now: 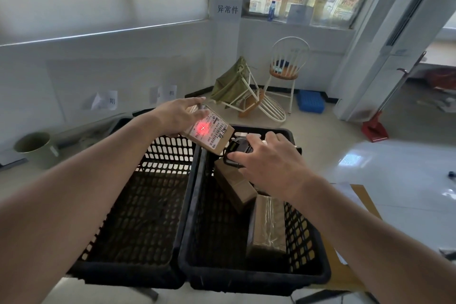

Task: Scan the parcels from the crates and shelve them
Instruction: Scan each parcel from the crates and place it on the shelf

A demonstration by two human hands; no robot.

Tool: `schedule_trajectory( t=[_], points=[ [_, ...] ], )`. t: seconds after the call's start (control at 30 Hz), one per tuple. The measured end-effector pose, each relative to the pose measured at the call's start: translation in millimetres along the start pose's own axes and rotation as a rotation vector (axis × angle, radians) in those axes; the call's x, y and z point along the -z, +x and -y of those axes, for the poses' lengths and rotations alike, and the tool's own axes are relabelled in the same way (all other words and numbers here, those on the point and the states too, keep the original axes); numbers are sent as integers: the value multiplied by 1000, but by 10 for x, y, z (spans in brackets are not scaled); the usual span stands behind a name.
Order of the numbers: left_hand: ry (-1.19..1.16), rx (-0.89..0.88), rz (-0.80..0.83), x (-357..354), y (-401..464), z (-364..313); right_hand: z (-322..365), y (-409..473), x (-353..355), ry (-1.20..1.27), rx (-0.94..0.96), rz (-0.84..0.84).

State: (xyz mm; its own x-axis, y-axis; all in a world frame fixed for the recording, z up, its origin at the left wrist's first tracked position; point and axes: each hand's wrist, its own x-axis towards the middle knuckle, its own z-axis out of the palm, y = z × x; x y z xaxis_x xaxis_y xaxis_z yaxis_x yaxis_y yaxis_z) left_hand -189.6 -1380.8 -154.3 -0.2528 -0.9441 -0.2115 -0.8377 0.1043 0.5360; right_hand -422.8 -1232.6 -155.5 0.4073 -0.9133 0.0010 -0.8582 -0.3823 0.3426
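Left hand (179, 115): fingers and thumb curled round small brown cardboard parcel (206, 131), held tilted above the far rims where the two black perforated plastic crates (187, 205) meet. Red aiming cross on its white barcode label; handwriting there illegible. Right hand (266, 159) grips black handheld scanner (238, 149). Right crate: two brown boxes (237, 185). Wall sign reads "异常件" (227, 9).
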Motion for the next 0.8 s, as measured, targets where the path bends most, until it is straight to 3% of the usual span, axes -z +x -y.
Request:
schedule_trajectory(
  t=[0.37,0.43,0.6,0.73,0.8],
  points=[
    [-9,-6,-38,3,-67,43,90,-49,120,60,-13,71],
    [-71,-7,-56,-16,-112,24,47,-54,44,278,-82,49],
    [-336,16,-135,-40,-227,41,71,45,-227,1016,-423,-219],
    [-614,67,-138,-72,-416,13,107,222,-231,1543,-588,-257],
    [-738,97,-132,-98,-529,-24,129,333,-218,1682,-638,-310]
  ],
)
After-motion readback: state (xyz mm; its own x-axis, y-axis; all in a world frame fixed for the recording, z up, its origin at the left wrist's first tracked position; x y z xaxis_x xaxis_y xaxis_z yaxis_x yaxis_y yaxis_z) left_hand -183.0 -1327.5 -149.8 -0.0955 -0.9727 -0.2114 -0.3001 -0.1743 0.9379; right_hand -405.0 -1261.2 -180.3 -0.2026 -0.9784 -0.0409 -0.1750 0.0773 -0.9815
